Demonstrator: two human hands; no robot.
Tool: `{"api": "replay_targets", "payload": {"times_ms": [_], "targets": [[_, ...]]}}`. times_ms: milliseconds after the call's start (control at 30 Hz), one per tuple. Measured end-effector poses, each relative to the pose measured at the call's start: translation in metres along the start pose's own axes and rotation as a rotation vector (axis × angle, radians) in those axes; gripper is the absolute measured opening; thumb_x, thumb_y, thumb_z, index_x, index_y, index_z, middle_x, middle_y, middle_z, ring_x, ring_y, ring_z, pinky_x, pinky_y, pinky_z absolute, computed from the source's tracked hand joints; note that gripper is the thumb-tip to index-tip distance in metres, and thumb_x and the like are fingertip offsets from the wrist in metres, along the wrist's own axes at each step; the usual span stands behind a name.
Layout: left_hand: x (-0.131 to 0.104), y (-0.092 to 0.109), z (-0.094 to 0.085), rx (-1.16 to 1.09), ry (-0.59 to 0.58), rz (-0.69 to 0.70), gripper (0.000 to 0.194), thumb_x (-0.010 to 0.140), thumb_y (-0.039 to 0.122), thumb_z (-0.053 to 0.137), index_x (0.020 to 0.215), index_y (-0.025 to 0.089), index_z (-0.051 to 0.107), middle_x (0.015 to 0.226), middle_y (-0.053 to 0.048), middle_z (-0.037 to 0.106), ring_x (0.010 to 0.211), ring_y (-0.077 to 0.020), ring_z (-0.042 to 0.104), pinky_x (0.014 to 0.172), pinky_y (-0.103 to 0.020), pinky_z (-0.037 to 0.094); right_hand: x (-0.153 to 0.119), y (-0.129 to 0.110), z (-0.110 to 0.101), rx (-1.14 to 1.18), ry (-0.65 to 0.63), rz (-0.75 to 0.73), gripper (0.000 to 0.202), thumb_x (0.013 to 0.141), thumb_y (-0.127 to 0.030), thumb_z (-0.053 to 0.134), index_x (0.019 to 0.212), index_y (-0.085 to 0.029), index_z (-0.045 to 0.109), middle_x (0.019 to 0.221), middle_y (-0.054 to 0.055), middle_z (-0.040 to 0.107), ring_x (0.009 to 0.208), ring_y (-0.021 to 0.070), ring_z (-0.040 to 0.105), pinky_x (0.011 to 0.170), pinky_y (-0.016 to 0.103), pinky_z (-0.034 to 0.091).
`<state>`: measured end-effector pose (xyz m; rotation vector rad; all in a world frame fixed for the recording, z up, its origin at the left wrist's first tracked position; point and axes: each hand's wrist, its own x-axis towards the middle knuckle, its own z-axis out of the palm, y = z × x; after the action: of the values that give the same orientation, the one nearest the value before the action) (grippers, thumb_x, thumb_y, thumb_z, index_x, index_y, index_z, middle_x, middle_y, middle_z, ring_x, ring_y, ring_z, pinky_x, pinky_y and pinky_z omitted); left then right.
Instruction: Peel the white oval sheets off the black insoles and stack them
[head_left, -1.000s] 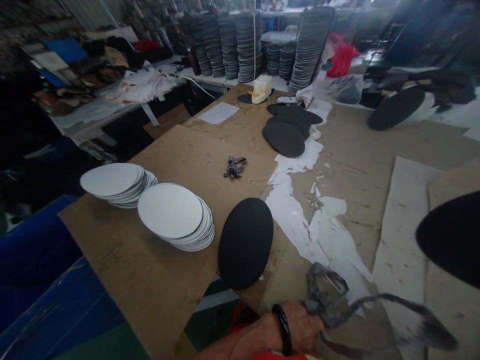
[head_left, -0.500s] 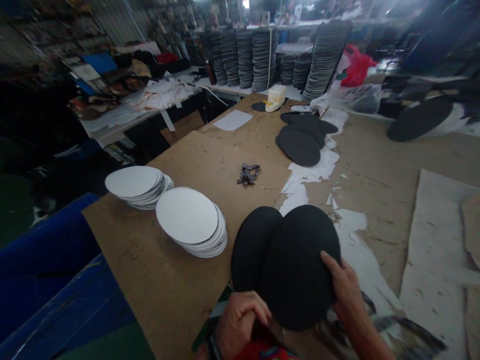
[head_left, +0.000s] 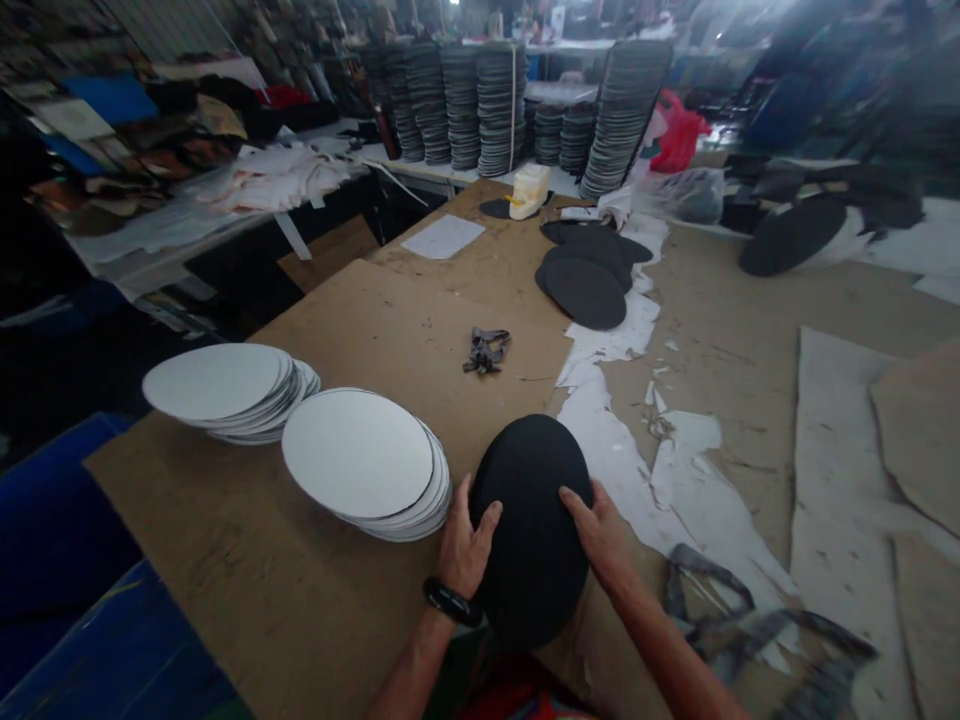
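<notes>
Between my hands is a black oval sheet (head_left: 532, 540), possibly several lying flush, near the front edge of the table. My left hand (head_left: 466, 545), with a black band on the wrist, grips its left edge, thumb on top. On the opposite edge my right hand (head_left: 598, 530) holds it the same way, fingers underneath and out of sight. Just left of my left hand stands a stack of white ovals (head_left: 360, 455). A second white stack (head_left: 217, 385) sits farther left, touching or nearly touching the first.
Dark scraps (head_left: 486, 352) lie mid-table. Beyond them are loose black ovals (head_left: 585, 290) on torn white paper (head_left: 600, 430). A pale shoe-shaped form (head_left: 529, 190) and tall dark stacks (head_left: 502, 110) stand at the back. Grey strips (head_left: 757, 620) lie at right.
Two black ovals that were fanned apart now line up as one outline. My left hand has opened from a curled pose and moved up to the left edge; the view has shifted slightly.
</notes>
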<state>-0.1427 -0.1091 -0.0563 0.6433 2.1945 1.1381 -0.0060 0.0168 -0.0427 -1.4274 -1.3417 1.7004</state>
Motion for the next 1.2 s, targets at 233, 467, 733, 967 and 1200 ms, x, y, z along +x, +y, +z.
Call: {"api": "replay_targets", "payload": {"times_ms": [233,467,733,967,1200], "targets": [[0.009,0.000,0.002,0.132,-0.045,0.068,0.063,0.086,0.049,0.043,0.134,0.009,0.034,0.137,-0.018,0.043,0.128,-0.0285,0.037,0.108,-0.048,0.026,0.000,0.022,-0.005,-0.364,0.177,-0.253,0.050,0.077,-0.039,0.055,0.122,-0.017,0.049,0.122,0.012,0.054,0.112,0.0275,0.051,0.099,0.046,0.038],[0.022,0.003,0.007,0.105,-0.080,0.103,0.069,0.085,0.054,0.038,0.138,0.012,0.028,0.142,-0.015,0.035,0.132,-0.0277,0.031,0.111,-0.046,0.022,-0.005,0.039,0.010,-0.242,0.146,-0.235,0.057,0.084,-0.035,0.045,0.136,-0.016,0.033,0.142,0.010,0.038,0.131,0.0211,0.033,0.111,0.042,0.026],[0.029,0.002,0.012,0.069,-0.093,0.037,0.069,0.082,0.057,0.043,0.137,0.018,0.032,0.133,-0.013,0.047,0.124,-0.0289,0.043,0.107,-0.047,0.029,0.002,0.047,0.017,-0.184,0.152,-0.235,0.054,0.087,-0.030,0.039,0.138,-0.015,0.030,0.144,0.008,0.035,0.133,0.0184,0.029,0.112,0.041,0.024],[0.023,0.004,0.014,0.039,-0.046,0.065,0.064,0.083,0.055,0.044,0.135,0.018,0.036,0.136,-0.011,0.046,0.127,-0.0256,0.040,0.110,-0.042,0.027,-0.006,0.048,-0.012,-0.281,0.038,-0.291,0.051,0.089,-0.035,0.041,0.136,-0.018,0.034,0.139,0.010,0.042,0.127,0.0236,0.040,0.105,0.046,0.036],[-0.043,-0.010,0.000,-0.012,0.153,-0.013,0.060,0.085,0.056,0.037,0.131,0.017,0.041,0.141,-0.010,0.040,0.133,-0.0237,0.031,0.111,-0.040,0.025,-0.045,0.091,-0.128,-0.860,-0.026,-0.859,0.037,0.090,-0.028,0.044,0.126,-0.023,0.047,0.130,0.008,0.053,0.118,0.0223,0.049,0.095,0.039,0.045]]}}
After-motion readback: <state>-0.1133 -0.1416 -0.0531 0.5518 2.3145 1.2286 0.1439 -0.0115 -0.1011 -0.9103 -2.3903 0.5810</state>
